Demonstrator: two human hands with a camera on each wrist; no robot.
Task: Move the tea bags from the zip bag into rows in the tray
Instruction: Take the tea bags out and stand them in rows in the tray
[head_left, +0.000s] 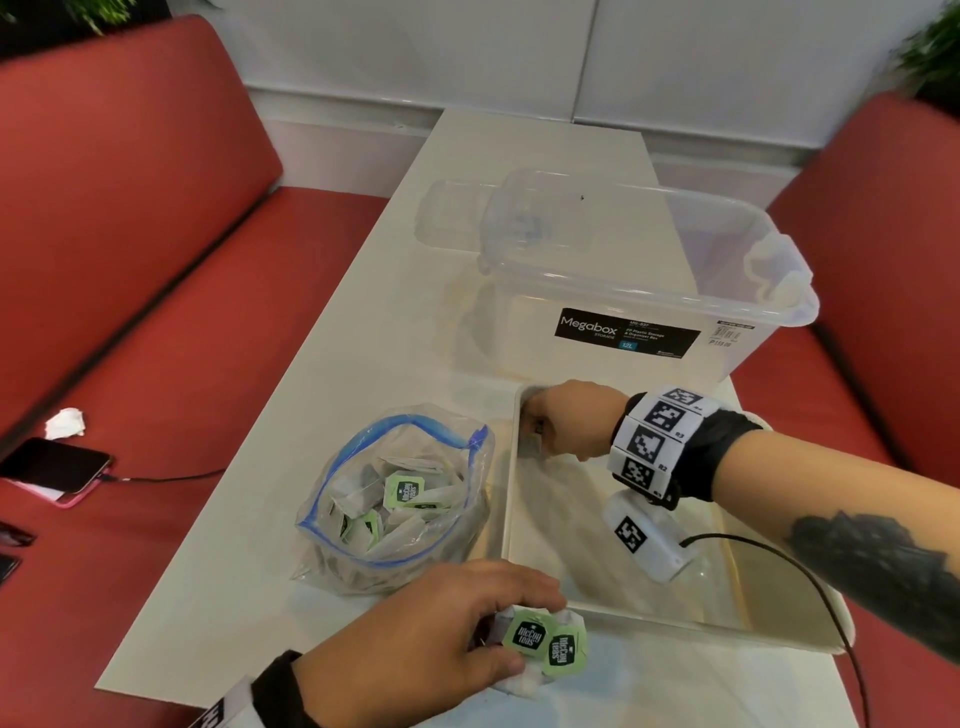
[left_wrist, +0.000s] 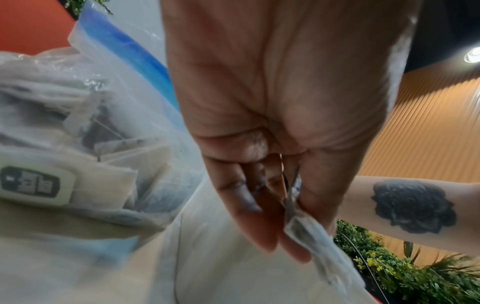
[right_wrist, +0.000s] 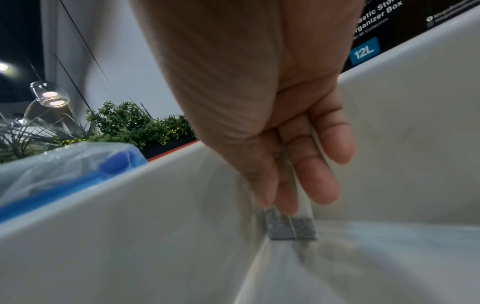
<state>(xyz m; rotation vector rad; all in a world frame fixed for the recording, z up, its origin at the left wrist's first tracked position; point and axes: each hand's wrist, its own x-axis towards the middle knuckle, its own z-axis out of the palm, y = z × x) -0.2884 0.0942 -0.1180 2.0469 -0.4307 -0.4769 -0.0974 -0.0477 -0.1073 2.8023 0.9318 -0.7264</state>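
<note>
A clear zip bag (head_left: 400, 499) with a blue seal stands open on the white table, holding several tea bags with green tags. Right of it lies the white tray (head_left: 675, 626). My right hand (head_left: 558, 421) reaches into the tray's far left corner and pinches one tea bag (right_wrist: 292, 226) upright, its lower edge at the tray floor (right_wrist: 389, 257). My left hand (head_left: 457, 634) sits by the tray's near left corner, gripping a few tea bags (head_left: 543, 642) with two green tags showing. In the left wrist view the fingers (left_wrist: 249, 205) pinch the tea bags (left_wrist: 311, 244).
A clear Megabox storage box (head_left: 639, 280) stands just behind the tray, with a clear jar (head_left: 457, 218) beyond it. Red bench seats flank the table. A phone (head_left: 52, 465) on a cable and a crumpled tissue (head_left: 65, 422) lie on the left seat.
</note>
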